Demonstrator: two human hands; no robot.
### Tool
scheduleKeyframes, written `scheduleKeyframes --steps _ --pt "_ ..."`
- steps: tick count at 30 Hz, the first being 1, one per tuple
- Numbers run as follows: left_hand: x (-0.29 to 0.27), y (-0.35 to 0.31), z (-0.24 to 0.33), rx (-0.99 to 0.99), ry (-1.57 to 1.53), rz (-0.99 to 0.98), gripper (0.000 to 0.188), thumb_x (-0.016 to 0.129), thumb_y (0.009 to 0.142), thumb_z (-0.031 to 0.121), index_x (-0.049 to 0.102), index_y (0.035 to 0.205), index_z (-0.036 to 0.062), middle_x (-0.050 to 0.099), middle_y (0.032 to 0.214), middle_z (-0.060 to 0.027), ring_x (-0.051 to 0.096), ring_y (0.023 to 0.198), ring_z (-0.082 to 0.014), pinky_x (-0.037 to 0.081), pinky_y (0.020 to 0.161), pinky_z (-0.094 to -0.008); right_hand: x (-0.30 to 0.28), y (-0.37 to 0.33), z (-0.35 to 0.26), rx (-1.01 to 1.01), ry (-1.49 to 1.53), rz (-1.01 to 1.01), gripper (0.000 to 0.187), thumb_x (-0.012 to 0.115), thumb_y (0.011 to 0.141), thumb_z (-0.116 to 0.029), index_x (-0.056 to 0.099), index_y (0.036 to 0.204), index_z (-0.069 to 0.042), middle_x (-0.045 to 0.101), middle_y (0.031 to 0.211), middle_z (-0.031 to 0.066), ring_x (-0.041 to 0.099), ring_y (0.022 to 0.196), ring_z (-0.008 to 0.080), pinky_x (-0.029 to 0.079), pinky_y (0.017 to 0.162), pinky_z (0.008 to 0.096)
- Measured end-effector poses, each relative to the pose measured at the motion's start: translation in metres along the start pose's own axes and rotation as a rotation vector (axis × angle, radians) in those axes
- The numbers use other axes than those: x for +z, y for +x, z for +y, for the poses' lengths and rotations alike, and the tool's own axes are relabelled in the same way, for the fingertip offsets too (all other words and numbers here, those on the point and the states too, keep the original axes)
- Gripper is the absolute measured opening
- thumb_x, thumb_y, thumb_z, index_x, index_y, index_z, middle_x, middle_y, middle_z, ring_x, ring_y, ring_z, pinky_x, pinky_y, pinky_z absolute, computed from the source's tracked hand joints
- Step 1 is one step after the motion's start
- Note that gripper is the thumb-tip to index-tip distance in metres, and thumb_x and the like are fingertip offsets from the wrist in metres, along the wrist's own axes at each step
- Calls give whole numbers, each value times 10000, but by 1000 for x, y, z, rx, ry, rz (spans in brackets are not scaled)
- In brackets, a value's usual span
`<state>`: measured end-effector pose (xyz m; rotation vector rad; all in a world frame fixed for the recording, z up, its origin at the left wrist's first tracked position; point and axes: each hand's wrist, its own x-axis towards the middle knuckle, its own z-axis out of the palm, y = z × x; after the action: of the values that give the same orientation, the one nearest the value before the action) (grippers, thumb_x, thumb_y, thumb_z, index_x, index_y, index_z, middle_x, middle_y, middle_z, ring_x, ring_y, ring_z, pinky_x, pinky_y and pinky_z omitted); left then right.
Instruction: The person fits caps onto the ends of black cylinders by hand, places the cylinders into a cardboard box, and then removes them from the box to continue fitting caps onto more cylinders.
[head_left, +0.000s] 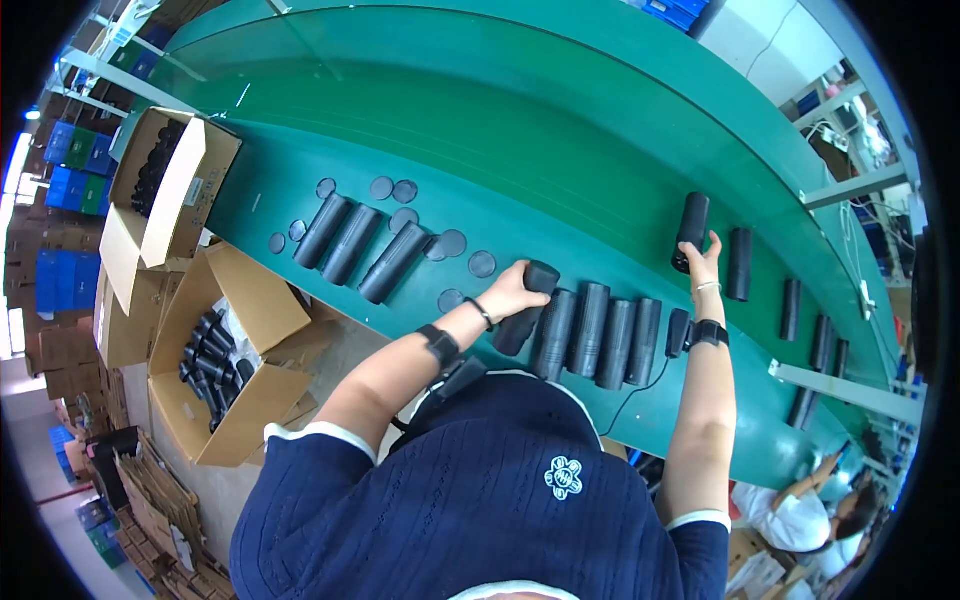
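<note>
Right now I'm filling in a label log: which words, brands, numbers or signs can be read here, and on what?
No text here is clear enough to quote.
Navy shirt: a white flower-shaped emblem; the marks inside are too small to read surely.
Upper open carton: a small label and print, too small to read.
Black cylinders: no readable text.

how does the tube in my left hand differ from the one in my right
The left hand holds the left tube near its far end; the right hand holds the right tube by its near end. The left tube is beside the row of four tubes; the right tube is farther out, over the darker green strip. Both are black and cylindrical.
</note>
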<state>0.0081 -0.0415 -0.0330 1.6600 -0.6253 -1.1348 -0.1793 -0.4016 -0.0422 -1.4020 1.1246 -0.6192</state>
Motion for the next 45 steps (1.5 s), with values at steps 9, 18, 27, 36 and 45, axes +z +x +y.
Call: scheduleKeyframes --steps 9,18,27,36,45 --pt "3 -29 57 265 -46 -116 673 814 705 140 391 1222 64 489 1095 -51 482 1077 -154 406 930 -311 2 8 15 -574 -1298 471 385 669 772 -125 599 1147 -79 633 1017 195 537 1095 337 450 905 424" --pt "24 -23 55 393 173 48 661 770 726 166 378 1244 47 431 1175 -142 428 1164 -296 392 964 -368 110 -179 -69 229 237 -739 233 572 900 -93 614 1121 -31 637 976 31 607 798 82 509 668 205" --pt "15 -42 41 543 182 -151 568 662 802 292 418 1238 21 481 1178 -180 445 1130 -345 326 981 -433 111 -215 -53 245 369 -703 212 602 888 -88 673 1082 -41 559 996 8 548 762 59 463 559 178" --pt "15 -48 42 432 203 -156 600 679 799 261 387 1267 27 438 1225 -177 383 1197 -351 309 1019 -438 117 -212 -52 25 178 -666 157 648 860 -104 685 994 -32 566 910 12 533 675 63 433 526 186" --pt "9 -49 43 453 243 -79 736 776 722 265 359 1287 43 478 1197 -181 500 1124 -327 419 936 -392 118 -221 -88 -335 -343 -683 603 841 621 -160 535 1124 -29 549 1038 66 558 905 171 512 678 285"
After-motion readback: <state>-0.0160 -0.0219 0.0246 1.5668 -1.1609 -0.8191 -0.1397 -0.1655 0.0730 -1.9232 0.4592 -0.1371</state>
